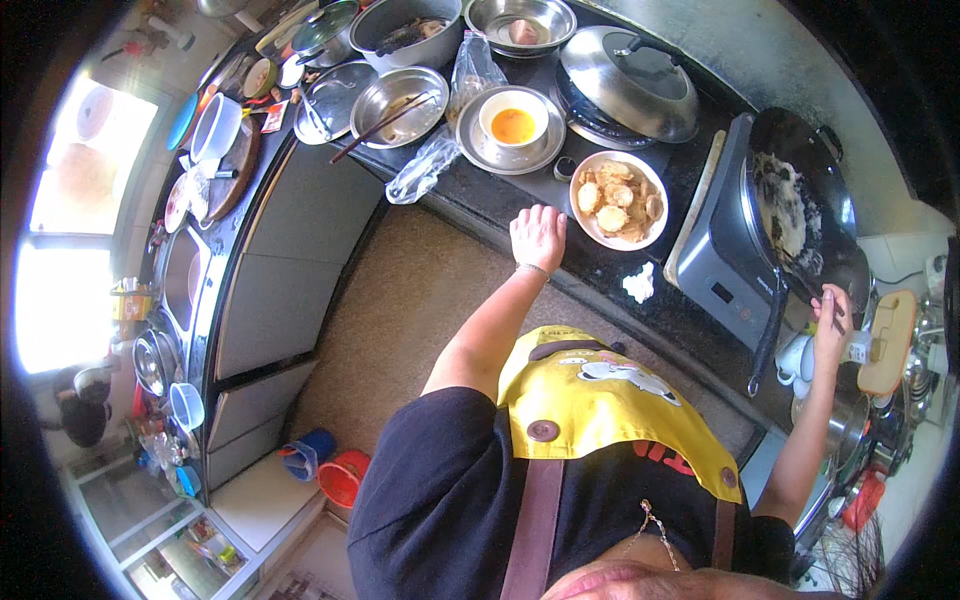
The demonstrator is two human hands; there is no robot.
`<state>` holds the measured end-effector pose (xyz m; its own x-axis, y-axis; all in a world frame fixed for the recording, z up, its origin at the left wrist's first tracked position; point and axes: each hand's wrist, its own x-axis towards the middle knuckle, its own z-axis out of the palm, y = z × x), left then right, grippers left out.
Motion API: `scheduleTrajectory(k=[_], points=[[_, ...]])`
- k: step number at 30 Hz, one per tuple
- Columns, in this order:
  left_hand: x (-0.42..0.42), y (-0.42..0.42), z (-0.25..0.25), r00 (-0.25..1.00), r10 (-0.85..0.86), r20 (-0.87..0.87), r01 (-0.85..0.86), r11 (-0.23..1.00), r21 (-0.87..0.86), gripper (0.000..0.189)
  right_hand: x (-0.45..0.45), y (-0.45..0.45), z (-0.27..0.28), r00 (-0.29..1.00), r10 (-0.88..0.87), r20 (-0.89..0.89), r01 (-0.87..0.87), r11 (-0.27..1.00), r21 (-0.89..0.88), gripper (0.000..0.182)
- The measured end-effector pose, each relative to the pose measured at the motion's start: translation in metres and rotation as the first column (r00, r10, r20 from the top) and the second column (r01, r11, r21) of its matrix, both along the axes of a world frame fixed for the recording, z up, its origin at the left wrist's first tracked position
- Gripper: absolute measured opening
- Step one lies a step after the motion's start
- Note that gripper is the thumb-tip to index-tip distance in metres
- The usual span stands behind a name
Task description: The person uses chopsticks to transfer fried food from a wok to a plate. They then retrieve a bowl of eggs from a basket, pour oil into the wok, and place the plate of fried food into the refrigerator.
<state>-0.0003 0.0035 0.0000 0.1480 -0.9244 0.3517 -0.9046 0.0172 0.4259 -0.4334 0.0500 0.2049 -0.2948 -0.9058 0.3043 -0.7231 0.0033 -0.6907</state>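
My right hand (831, 322) grips dark chopsticks (808, 283), whose far ends reach into the black wok (840, 199). Pale, foamy-looking oil or batter (781, 206) covers part of the wok's inside. The wok sits on an induction cooker (720, 247), its long handle (768, 337) pointing towards me. At the counter's front edge rests my left hand (538, 236), fingers together and curled, with nothing visible in it. Just beyond it stands a bowl (582, 222) of golden fried slices (618, 195). A white bowl of beaten egg (514, 126) sits on a metal plate (472, 154).
A crumpled tissue (639, 283) lies by the cooker. Behind are a domed wok lid (600, 75), a steel basin with chopsticks (424, 124), plastic bags (427, 169) and a grey pot (367, 45). A sink (184, 277) is at left; red and blue buckets (343, 478) stand on the floor.
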Motion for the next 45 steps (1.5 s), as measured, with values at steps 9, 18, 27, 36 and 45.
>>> scheduleTrajectory(k=[9, 18, 27, 36, 45], points=[[0.000, -0.004, -0.009, 0.998, 0.002, 0.067, 0.000, 0.999, -0.032, 0.018, 0.026, 0.015, 0.025, 0.979, 0.163, -0.125, -0.162, 0.987, 0.020, 0.015], [0.000, -0.011, -0.002, 0.997, -0.034, -0.070, 0.036, 0.999, 0.031, 0.017, 0.006, 0.026, 0.008, 0.986, 0.047, 0.161, -0.014, 0.979, -0.203, 0.013], [-0.014, 0.102, 0.005, 0.787, -0.015, -0.617, 0.093, 0.991, 0.094, 0.015, -0.050, 0.058, -0.007, 0.876, -0.081, 0.475, 0.184, 0.967, -0.175, 0.017], [0.026, 0.193, -0.096, 0.782, 0.204, -0.589, 0.209, 0.804, 0.556, 0.015, -0.043, 0.047, -0.009, 0.934, 0.025, 0.356, 0.060, 0.972, -0.227, 0.015], [-0.005, 0.185, -0.064, 0.753, 0.108, -0.649, 0.320, 0.802, 0.505, 0.014, -0.049, -0.001, -0.022, 0.987, 0.119, -0.104, -0.151, 0.902, -0.404, 0.009]])
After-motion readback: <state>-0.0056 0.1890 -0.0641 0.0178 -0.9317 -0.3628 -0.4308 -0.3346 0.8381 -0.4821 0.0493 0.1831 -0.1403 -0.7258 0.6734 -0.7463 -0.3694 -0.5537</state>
